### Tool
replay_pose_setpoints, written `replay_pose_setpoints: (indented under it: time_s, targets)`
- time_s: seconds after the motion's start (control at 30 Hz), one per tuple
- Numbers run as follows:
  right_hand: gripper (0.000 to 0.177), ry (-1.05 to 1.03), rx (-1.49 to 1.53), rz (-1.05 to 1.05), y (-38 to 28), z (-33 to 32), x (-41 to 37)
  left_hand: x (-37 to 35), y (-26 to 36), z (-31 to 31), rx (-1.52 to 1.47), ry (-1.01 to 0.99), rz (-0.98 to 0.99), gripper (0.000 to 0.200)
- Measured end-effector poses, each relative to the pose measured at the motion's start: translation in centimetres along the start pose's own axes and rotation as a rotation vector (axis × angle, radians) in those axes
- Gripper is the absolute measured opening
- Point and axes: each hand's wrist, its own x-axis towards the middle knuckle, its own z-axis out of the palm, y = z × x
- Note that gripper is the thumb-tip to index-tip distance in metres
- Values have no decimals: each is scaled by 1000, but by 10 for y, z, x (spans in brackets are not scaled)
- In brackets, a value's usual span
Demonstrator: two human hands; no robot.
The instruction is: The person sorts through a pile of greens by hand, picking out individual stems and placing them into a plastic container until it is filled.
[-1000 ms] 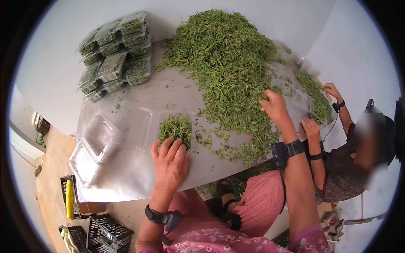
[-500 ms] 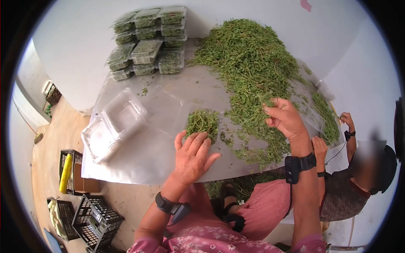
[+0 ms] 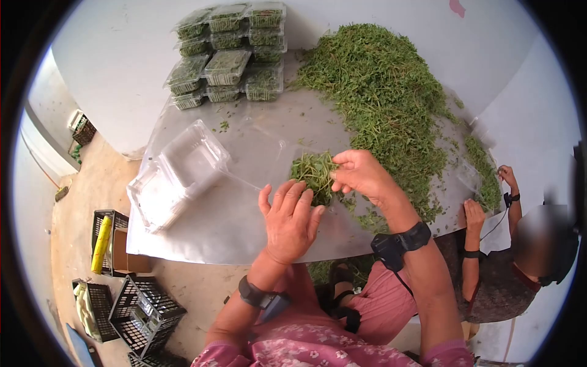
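An open clear plastic container holding green sprigs (image 3: 313, 173) lies on the metal table (image 3: 244, 241). My left hand (image 3: 288, 223) rests at its near edge, fingers spread, fingertips against the greens. At the right side of the same greens is my right hand (image 3: 361, 174), thumb and fingers pinched together at the leaves; whether a sprig is between them is too small to tell. A large heap of loose greens (image 3: 385, 92) spreads behind and to the right. Left of my hands sits a stack of empty clear containers (image 3: 180, 174).
Filled, closed containers (image 3: 227, 67) are stacked at the back left. Black crates (image 3: 143, 315) stand on the floor at left, one with a yellow roll (image 3: 101, 244). At right, a co-worker's hands (image 3: 474, 217) are beside a smaller pile of greens (image 3: 483, 174).
My right hand has moved left from the big heap to the container's greens. My left hand stays at the container with fingers spread. The view has shifted slightly.
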Motion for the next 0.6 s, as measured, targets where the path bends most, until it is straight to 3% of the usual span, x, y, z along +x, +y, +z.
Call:
replay_pose_setpoints:
  time_s: [0.1,0.2,0.3,0.33,0.47,0.6]
  targets:
    - [38,64,32,-11,0,-2,1,1,0,3,34,-65,19,35]
    - [33,9,-192,16,-6,-7,1,2,0,4,43,-100,39,35]
    - [26,110,-449,-78,-1,7,5,1,0,5,29,-81,42,40]
    - [16,142,-515,-196,4,10,5,0,0,4,18,-67,32,43]
    - [11,102,-580,-229,8,15,6,-2,-2,6,23,8,45,53]
    - [12,74,-671,-241,5,2,7,2,3,7,120,-144,102,54]
